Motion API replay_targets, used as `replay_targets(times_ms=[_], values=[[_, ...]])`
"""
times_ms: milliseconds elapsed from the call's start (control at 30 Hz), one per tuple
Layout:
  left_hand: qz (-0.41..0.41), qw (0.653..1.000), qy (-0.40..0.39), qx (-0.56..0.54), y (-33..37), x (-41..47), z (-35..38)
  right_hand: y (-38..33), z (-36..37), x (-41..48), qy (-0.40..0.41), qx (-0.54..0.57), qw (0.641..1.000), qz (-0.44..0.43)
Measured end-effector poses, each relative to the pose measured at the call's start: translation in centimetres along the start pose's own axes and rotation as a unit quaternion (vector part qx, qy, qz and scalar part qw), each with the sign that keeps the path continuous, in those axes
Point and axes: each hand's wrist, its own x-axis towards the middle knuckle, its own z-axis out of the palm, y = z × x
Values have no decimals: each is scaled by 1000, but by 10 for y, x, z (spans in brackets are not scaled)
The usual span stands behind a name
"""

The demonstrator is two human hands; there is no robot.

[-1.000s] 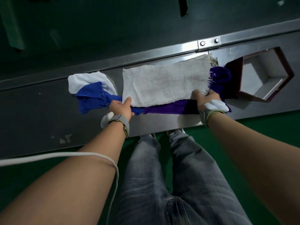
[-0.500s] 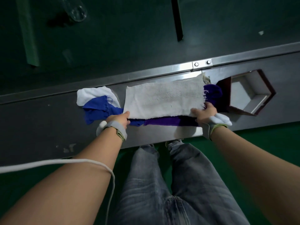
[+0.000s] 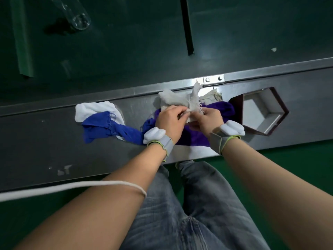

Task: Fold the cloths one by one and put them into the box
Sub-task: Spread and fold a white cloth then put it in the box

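Note:
A grey-white towel cloth (image 3: pixel 177 99) is bunched together at the middle of the metal table (image 3: pixel 45 141). My left hand (image 3: pixel 170 120) and my right hand (image 3: pixel 209 117) meet over it, both pinching its frayed ends. Under them lies a purple cloth (image 3: pixel 194 138). A blue cloth (image 3: pixel 108 129) and a white cloth (image 3: pixel 93 110) lie to the left. The pentagon-shaped box (image 3: pixel 259 112) with a white inside stands just right of my right hand, and nothing is in it.
A beige cloth (image 3: pixel 210 95) peeks out behind the towel near the table's raised metal rail (image 3: pixel 126 90). A clear plastic bottle (image 3: pixel 77 17) lies on the dark floor beyond. A white cable (image 3: pixel 54 190) runs across my left forearm.
The towel lay flat with my hands at its two near corners. My hands have come together at the middle, bringing the ends inward so the towel now bunches up.

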Motion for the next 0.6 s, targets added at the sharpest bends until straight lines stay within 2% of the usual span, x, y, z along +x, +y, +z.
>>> replay_targets(times_ms=[233, 367, 467, 533, 600], values=[[-11, 1000, 6, -7, 5, -3, 5, 4, -7, 2, -67, 59, 995, 53], [-5, 1000, 11, -10, 11, -5, 6, 5, -7, 3, -80, 50, 994, 61], [1, 1000, -22, -7, 14, -8, 8, 3, -5, 2, -67, 83, 990, 94], [14, 998, -57, 5, 14, -9, 9, 0, -7, 1, -60, 172, 969, 167], [40, 994, -94, 26, 13, -12, 6, 1, -9, 0, -64, 210, 957, 189]])
